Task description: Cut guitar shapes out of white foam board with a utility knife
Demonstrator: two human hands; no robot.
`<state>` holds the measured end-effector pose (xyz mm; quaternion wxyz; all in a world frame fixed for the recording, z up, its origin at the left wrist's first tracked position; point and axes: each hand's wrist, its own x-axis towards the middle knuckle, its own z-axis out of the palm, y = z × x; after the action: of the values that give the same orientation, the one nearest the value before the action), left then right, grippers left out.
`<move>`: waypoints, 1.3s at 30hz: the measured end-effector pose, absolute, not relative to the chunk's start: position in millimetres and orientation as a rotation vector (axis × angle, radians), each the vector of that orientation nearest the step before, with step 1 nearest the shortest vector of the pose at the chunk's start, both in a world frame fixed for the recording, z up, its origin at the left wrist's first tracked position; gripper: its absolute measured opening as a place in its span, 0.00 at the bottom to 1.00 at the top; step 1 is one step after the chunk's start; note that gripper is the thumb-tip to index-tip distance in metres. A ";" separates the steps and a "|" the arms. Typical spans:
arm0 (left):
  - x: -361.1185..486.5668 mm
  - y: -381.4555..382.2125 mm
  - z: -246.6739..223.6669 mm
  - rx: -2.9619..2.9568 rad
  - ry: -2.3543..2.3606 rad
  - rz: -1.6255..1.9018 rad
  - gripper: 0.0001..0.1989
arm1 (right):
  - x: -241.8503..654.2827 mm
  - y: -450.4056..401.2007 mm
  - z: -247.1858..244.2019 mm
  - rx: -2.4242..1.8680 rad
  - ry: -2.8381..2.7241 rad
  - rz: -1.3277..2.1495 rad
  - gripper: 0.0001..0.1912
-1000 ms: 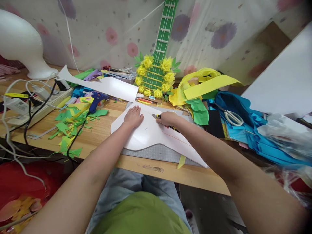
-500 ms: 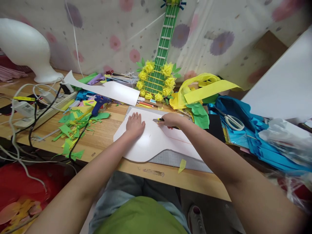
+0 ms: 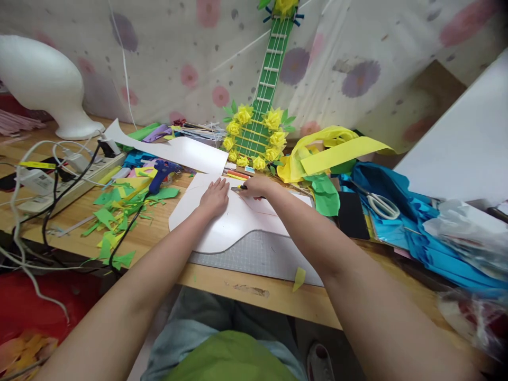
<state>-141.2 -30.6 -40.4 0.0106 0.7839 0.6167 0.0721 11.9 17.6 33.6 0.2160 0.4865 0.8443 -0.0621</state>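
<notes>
A white foam board (image 3: pixel 234 225) with a curved outline and a red drawn line lies partly over a grey cutting mat (image 3: pixel 262 254). My left hand (image 3: pixel 215 198) presses flat on the board with its fingers stretched out. Just to the right, my right hand (image 3: pixel 257 187) is closed round a utility knife (image 3: pixel 238 188), whose blade tip points left and rests at the board. Most of the knife's handle is hidden in the fingers. A second white board piece (image 3: pixel 194 153) lies behind, by the board's far edge.
A green model guitar (image 3: pixel 257 127) ringed with yellow paper flowers leans at the back. At left are a blue glue gun (image 3: pixel 162 174), paper scraps (image 3: pixel 113 211), a power strip (image 3: pixel 75 182) and a foam head (image 3: pixel 43 79). Scissors (image 3: pixel 381 205) lie right, beside blue paper (image 3: pixel 420 238).
The white board has slid left and slightly away from me across the mat, both hands moving with it. More of the mat's near side shows.
</notes>
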 end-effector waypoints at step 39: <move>-138.5 -24.1 -46.7 2.361 1.962 0.218 0.25 | 18.7 -1.2 23.3 1.466 2.247 -0.173 0.23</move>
<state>-138.5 -24.1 -46.7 0.0321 0.7669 0.6371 0.0709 18.7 -1.2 23.3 0.2246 0.5314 0.8144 -0.0628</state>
